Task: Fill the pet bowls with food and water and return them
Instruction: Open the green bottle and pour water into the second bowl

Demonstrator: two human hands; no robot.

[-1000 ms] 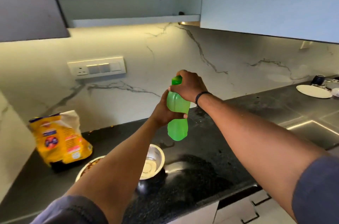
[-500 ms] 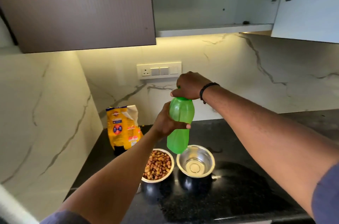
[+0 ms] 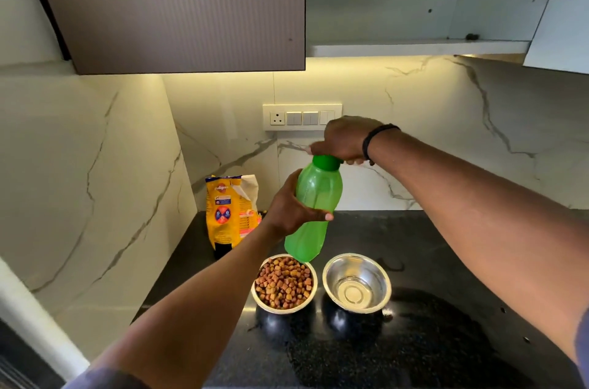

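Note:
A green plastic bottle (image 3: 314,207) is held upright above the black counter (image 3: 430,261). My left hand (image 3: 293,210) grips its middle, and my right hand (image 3: 345,138) is closed over its dark green cap (image 3: 325,162). Below stand two steel bowls side by side. The left bowl (image 3: 284,285) is full of brown kibble. The right bowl (image 3: 357,283) holds a little clear water, as far as I can tell.
A yellow pet food bag (image 3: 231,211) stands opened in the counter's back left corner. A switch panel (image 3: 302,117) is on the marble wall. Overhead hang a brown cabinet (image 3: 178,6) and an open cabinet with its door (image 3: 561,6) swung out at right.
The view has swung left and down, bringing both bowls and the bag toward the centre. My hands keep the same hold on the bottle and its cap.

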